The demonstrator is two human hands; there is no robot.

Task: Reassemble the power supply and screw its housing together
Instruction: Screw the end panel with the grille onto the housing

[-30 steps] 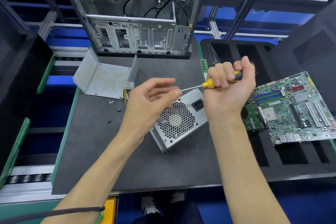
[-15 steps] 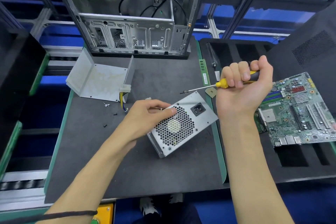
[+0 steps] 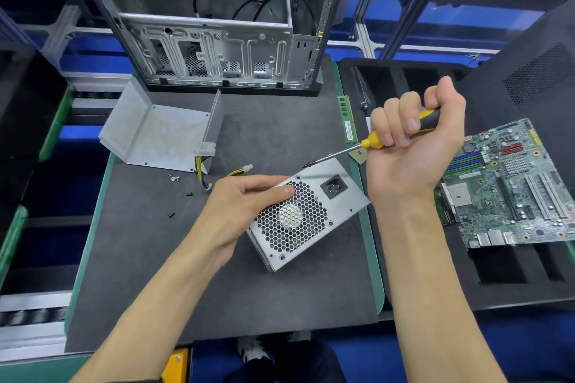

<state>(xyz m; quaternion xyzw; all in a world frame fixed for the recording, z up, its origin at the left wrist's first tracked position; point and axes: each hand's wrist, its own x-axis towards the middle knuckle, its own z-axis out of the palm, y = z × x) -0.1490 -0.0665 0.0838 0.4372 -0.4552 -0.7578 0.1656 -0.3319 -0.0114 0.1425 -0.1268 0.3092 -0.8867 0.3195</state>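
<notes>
Left hand (image 3: 245, 205) grips the power supply (image 3: 306, 218) steady on the mat (image 3: 249, 295), right hand (image 3: 410, 146) fists the screwdriver (image 3: 370, 143) (tip seemingly near its top edge) to drive housing screws.

Bright, even light falls from overhead, leaving only soft, short shadows under the hands and the power supply (image 3: 306, 214) on the dark mat (image 3: 217, 283). The metal case (image 3: 214, 50) throws back a mild sheen, no harsh glare. The wide lens bows straight rails near the edges, and the corners go a little soft while the centre stays sharp.
</notes>
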